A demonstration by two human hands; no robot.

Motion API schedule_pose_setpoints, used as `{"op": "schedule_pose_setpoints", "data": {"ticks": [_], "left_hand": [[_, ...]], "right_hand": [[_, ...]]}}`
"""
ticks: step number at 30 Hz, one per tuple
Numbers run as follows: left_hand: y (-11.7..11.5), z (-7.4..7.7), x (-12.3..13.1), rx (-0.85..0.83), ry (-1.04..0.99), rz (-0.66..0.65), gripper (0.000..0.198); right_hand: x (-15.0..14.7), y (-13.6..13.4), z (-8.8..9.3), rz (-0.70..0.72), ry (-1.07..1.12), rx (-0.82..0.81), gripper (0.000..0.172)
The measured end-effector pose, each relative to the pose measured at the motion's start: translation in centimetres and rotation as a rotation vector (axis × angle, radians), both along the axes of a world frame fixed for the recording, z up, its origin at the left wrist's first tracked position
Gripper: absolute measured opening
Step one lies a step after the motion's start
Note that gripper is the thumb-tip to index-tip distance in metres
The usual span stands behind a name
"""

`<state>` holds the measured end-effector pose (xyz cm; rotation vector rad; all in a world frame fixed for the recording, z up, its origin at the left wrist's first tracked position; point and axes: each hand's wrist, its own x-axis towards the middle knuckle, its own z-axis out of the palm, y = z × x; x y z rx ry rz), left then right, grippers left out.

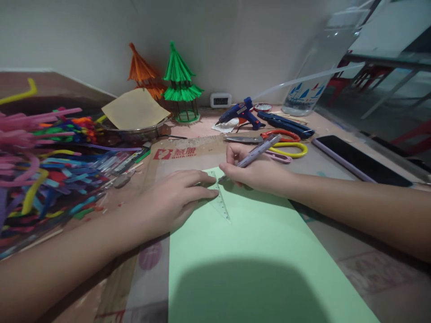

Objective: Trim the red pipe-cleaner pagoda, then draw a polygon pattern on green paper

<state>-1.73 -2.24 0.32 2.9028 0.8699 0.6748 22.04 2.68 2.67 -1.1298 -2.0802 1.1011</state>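
Observation:
A light green sheet of paper (256,242) lies in front of me. On its upper part rests a small clear triangular ruler (222,207) with markings along its edge. My left hand (178,195) lies over the ruler's left side, fingers stretched out and pressing it flat. Part of the ruler is hidden under those fingers. My right hand (251,172) is closed around a pale purple pen (261,150), its tip down on the paper beside the ruler's right edge. Any line drawn there is too small to make out.
Behind my right hand lie scissors (292,149), a blue glue gun (240,112) and a blue utility knife (286,124). A phone (360,160) is on the right. Pipe cleaners (63,175) crowd the left. A green pagoda model (182,85) and a clear jug (305,94) stand at the back.

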Motion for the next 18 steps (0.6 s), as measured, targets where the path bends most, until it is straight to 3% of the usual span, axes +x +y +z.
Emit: {"op": "schedule_pose_setpoints", "data": {"ticks": [18], "left_hand": [[-0.08, 0.11, 0.39, -0.062, -0.010, 0.011, 0.029]], "right_hand": [[0.61, -0.77, 0.25, 0.091, -0.029, -0.092, 0.023]]}}
